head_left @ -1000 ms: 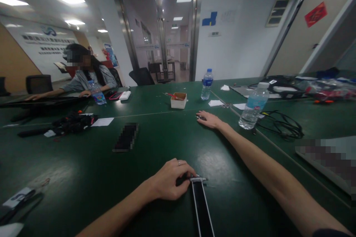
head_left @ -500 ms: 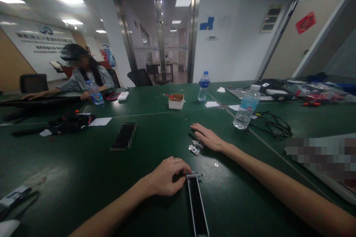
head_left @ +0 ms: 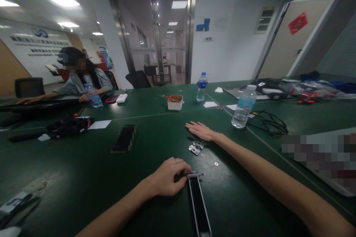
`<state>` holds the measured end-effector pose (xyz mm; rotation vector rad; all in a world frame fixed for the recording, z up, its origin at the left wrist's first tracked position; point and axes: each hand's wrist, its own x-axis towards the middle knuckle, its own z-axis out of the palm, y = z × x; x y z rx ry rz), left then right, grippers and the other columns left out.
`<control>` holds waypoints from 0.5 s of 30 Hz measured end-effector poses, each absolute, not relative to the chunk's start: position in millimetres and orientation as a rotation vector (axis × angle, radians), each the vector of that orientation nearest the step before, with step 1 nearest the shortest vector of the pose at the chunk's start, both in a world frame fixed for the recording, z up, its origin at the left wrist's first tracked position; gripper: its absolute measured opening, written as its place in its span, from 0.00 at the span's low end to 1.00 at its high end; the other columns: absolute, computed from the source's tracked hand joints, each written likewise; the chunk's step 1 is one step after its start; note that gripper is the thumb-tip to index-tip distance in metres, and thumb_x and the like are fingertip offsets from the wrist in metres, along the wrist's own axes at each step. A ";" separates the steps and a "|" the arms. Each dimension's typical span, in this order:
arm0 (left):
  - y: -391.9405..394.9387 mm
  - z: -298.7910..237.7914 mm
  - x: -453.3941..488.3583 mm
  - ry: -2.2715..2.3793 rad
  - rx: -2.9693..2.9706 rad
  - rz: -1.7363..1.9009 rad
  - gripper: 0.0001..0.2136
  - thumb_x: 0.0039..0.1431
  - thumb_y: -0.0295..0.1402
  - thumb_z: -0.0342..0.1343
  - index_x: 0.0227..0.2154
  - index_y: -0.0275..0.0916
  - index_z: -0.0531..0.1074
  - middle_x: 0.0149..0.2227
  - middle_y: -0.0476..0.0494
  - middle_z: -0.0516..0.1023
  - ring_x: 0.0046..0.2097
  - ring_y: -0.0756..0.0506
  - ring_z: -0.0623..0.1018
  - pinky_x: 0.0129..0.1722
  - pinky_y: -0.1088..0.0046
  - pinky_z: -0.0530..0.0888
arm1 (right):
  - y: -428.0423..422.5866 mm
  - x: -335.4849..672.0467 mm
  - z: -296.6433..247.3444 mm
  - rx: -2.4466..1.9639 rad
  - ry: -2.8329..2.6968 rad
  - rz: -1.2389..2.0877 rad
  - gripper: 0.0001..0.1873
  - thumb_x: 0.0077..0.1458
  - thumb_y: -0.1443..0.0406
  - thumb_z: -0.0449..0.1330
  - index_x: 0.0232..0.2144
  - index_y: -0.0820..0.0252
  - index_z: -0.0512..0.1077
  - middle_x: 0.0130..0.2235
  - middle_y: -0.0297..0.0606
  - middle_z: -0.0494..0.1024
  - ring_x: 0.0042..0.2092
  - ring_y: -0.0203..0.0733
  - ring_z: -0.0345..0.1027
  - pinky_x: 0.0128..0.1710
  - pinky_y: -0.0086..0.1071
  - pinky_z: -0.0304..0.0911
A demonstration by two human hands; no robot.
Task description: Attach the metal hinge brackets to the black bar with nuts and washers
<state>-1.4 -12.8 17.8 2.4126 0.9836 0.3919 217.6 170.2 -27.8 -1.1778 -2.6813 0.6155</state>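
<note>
My left hand [head_left: 167, 177] is closed in a pinch on the far end of a long black metal channel [head_left: 198, 203] that lies on the green table [head_left: 83, 177] and runs toward me. My right hand [head_left: 200, 131] lies flat on the table farther out, fingers stretched and apart, holding nothing. Just in front of it rest a small silver hinge [head_left: 196, 147] and two small washers [head_left: 216, 164].
A small box [head_left: 175, 102], two water bottles [head_left: 243, 107], a black cable [head_left: 271, 125], a phone [head_left: 124, 139] and a black bundle [head_left: 65, 126] lie on the table. A person [head_left: 76, 77] sits at the far left. Glass doors stand behind.
My right hand drew back from far out on the table and dragged the silver hinge and washers closer, then lifted off them and flattened. My left hand stayed on the channel's end.
</note>
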 end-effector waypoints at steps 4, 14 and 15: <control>-12.4 14.2 -1.5 0.980 2.413 0.393 0.11 0.57 0.27 0.51 0.43 0.41 0.71 0.35 0.46 0.73 0.37 0.46 0.71 0.39 0.70 0.66 | 114.8 240.7 -24.0 -1.052 -2.713 0.666 0.32 0.64 0.47 0.36 0.65 0.51 0.48 0.67 0.32 0.46 0.68 0.41 0.32 0.66 0.45 0.29; -11.7 12.2 -2.1 0.991 2.438 0.362 0.11 0.59 0.27 0.50 0.44 0.40 0.70 0.37 0.45 0.72 0.38 0.46 0.70 0.39 0.69 0.66 | 41.2 253.2 -18.7 -1.132 -2.557 0.478 0.30 0.61 0.50 0.49 0.61 0.56 0.58 0.64 0.42 0.56 0.65 0.50 0.44 0.63 0.50 0.43; -11.6 12.9 -2.0 0.985 2.438 0.359 0.11 0.59 0.27 0.50 0.43 0.40 0.70 0.37 0.45 0.72 0.38 0.46 0.70 0.39 0.69 0.66 | 40.9 253.3 -18.9 -1.136 -2.533 0.444 0.29 0.61 0.51 0.49 0.60 0.56 0.61 0.63 0.43 0.58 0.65 0.50 0.46 0.62 0.50 0.45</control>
